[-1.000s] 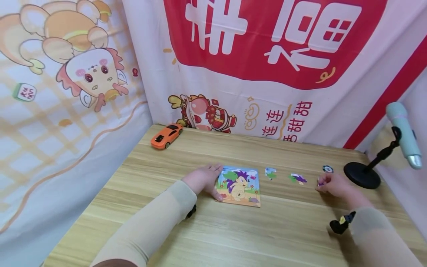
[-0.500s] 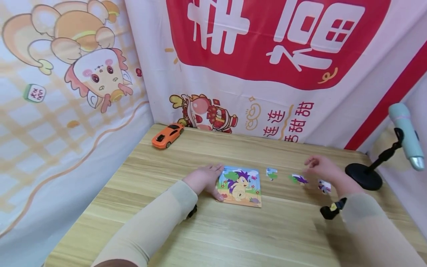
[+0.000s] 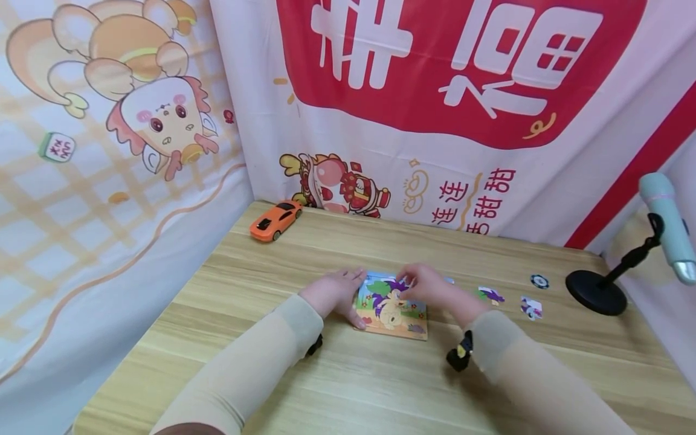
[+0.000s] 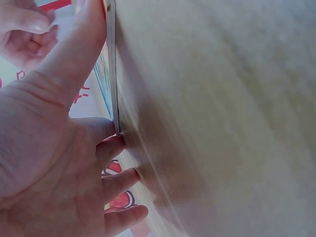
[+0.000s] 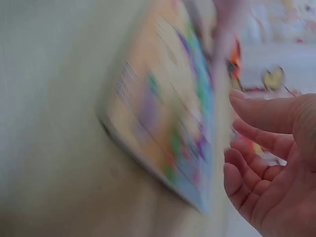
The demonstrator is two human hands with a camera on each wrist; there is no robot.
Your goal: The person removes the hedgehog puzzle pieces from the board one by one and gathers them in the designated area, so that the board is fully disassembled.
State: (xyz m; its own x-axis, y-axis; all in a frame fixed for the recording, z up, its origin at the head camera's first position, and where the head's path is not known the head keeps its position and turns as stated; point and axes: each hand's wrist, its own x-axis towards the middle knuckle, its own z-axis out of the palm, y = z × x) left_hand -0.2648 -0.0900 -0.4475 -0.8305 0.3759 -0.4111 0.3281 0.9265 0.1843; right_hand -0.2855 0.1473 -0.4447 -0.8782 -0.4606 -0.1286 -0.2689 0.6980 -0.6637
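A picture puzzle (image 3: 383, 327) of a purple-spined hedgehog lies flat on the wooden table. My left hand (image 3: 334, 295) rests at its left side, thumb by the near corner and index finger by the far one; in the left wrist view, the fingers (image 4: 120, 182) spread straight along the table. Over the puzzle's upper right part is my right hand (image 3: 432, 289), fingers loosely bent. In the right wrist view nothing shows between its thumb and fingers (image 5: 247, 165). To its right lie two loose puzzle pieces, one green and purple (image 3: 492, 295), one white and purple (image 3: 531, 307).
A pale blue piece (image 3: 449, 280) peeks out behind the right hand. Farther right are a round patterned disc (image 3: 540, 281) and a light-blue microphone (image 3: 667, 223) on a black stand (image 3: 596, 293). An orange toy car (image 3: 276, 221) stands at the back left, near the printed cloth (image 3: 473, 142).
My right hand has let go of the white and purple piece on the right, lifted away and moved left to the puzzle. The left hand has stayed at the puzzle's edge.
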